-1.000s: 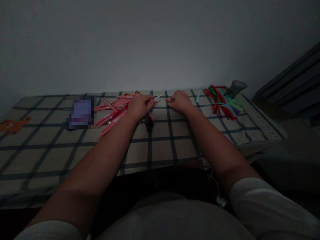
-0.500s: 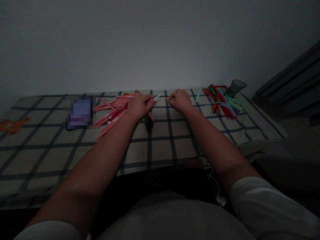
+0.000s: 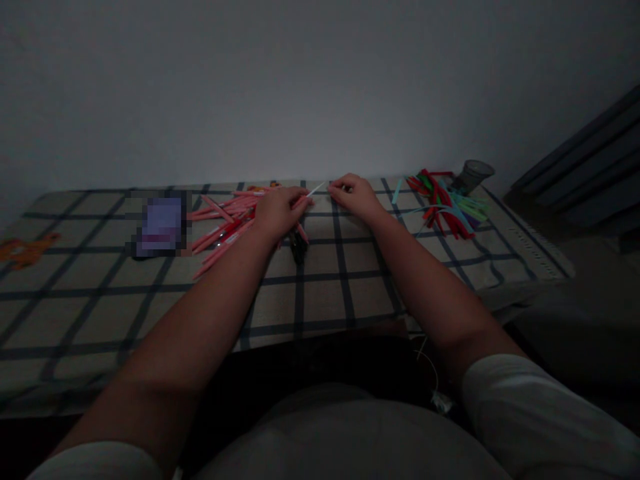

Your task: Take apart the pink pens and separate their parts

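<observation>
My left hand (image 3: 283, 212) is closed in a pinch around a slim pink pen. A thin white pointed length (image 3: 315, 189) sticks out from its fingertips, up and to the right. Just right of that white point, my right hand (image 3: 354, 197) has thumb and forefinger pressed together; whatever they hold is too small to make out. Under and beside my left wrist lies a loose pile of pink pens (image 3: 220, 235), some with red or clear parts. A small dark object (image 3: 298, 248) rests below the left fingers.
A phone-like device (image 3: 163, 225), blurred out, lies left of the pens. Coloured strips (image 3: 445, 210) are heaped at the right beside a clear cup (image 3: 474, 176). An orange figure (image 3: 27, 251) is at the far left of the checked cloth (image 3: 320, 293); a wall rises behind.
My right hand has shifted slightly left and up, closer to the white point. A small pink tip at its fingers no longer shows clearly. My left hand has barely moved.
</observation>
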